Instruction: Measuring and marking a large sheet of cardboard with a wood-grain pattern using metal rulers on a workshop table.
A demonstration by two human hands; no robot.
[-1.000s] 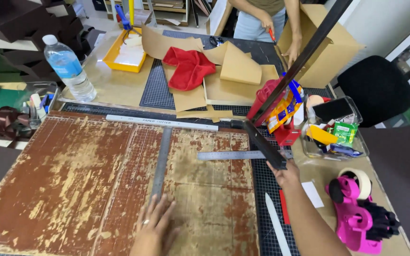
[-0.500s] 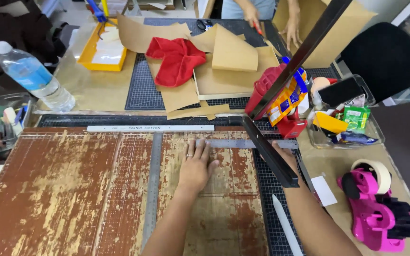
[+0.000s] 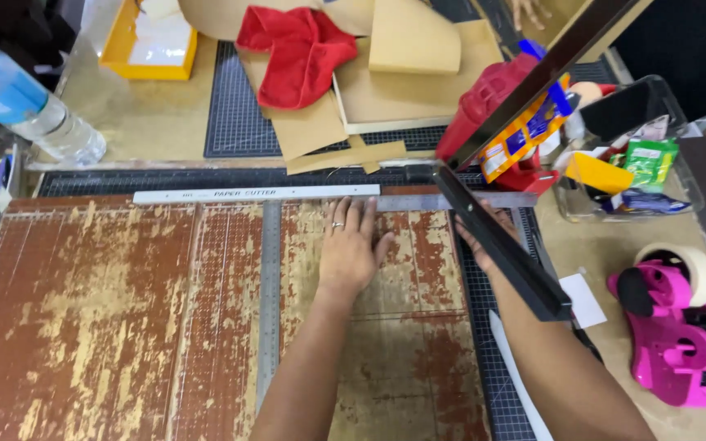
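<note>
A: Paper cutter board [image 3: 206,327], worn and brown, lies flat on the desk [image 3: 165,122], its black blade arm [image 3: 500,241] raised along the right edge.

B: And the left hand [image 3: 349,253]?

A: Flat on the board, fingers [image 3: 351,219] spread open, tips near the top ruler [image 3: 255,194].

B: The right hand [image 3: 484,245]?

A: Beside the board under the blade arm, mostly hidden; I can't tell its grip.

Light is bright and even, falling from overhead with soft, short shadows under the forearms and the raised cutter arm [image 3: 500,245]. The worn board [image 3: 124,327] shows a mild sheen, no hard glare. The water bottle [image 3: 30,106] at ten o'clock glints. Focus is sharp in the middle; edges bend and stretch slightly, as with a wide lens.
</note>
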